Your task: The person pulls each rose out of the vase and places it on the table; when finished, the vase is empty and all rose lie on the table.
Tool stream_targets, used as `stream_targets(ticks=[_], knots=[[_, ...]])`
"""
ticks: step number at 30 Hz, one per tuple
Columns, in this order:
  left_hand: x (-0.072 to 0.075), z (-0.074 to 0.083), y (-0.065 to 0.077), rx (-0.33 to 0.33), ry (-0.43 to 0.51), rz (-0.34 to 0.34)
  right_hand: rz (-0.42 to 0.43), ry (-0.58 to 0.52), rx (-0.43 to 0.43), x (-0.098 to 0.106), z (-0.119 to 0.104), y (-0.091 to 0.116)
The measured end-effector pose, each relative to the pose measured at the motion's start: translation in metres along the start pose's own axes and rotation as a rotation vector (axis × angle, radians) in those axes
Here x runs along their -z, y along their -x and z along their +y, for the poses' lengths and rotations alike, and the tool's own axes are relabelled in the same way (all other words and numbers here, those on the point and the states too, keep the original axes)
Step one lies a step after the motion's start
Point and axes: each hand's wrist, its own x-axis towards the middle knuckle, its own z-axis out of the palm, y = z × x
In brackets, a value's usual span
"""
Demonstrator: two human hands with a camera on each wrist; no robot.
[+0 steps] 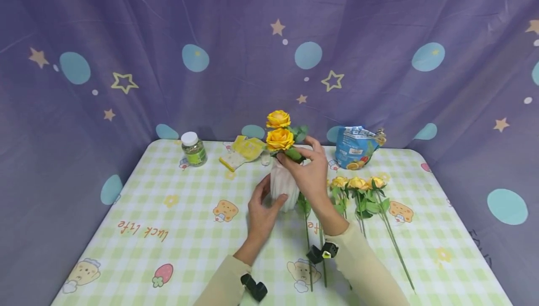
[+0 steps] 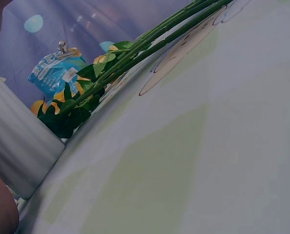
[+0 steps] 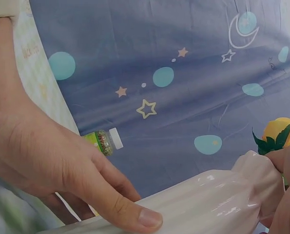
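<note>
My left hand (image 1: 262,214) grips the side of a white ribbed vase (image 1: 281,185), thumb toward me, and the vase stands upright on the table. Two yellow artificial roses (image 1: 280,139) rise at its mouth, one behind the other. At the rim, my right hand (image 1: 312,175) pinches the rose just below the blossoms and leaves; its fingertips are partly hidden by the foliage. In the right wrist view the left hand (image 3: 81,165) lies along the vase (image 3: 208,195), and a yellow rose (image 3: 280,131) shows above the rim. Inside the vase, the stems are hidden.
Several more yellow roses (image 1: 359,183) lie to the right, stems toward me, some under my right forearm. Behind stand a blue pouch (image 1: 354,149) with a clip and a white-lidded jar (image 1: 193,150). A yellow-and-white packet (image 1: 246,149) lies behind the vase.
</note>
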Motion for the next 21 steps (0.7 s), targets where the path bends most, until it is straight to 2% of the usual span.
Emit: stream_targets(ticks=[7,15,21], knots=[[-0.0001,0.0011,0.0009,-0.002,0.002,0.001,0.022,-0.039,0.018,-0.0003,0.0004,-0.0007],[0.0001,0.0001,0.0014,-0.026,0.008,-0.005,0.029,-0.055,0.097,0.0011,0.0001,-0.0002],[0.0007,0.0011,0.0017,-0.027,-0.010,-0.005,0.045,-0.062,0.094,0.0031,-0.0010,0.0020]])
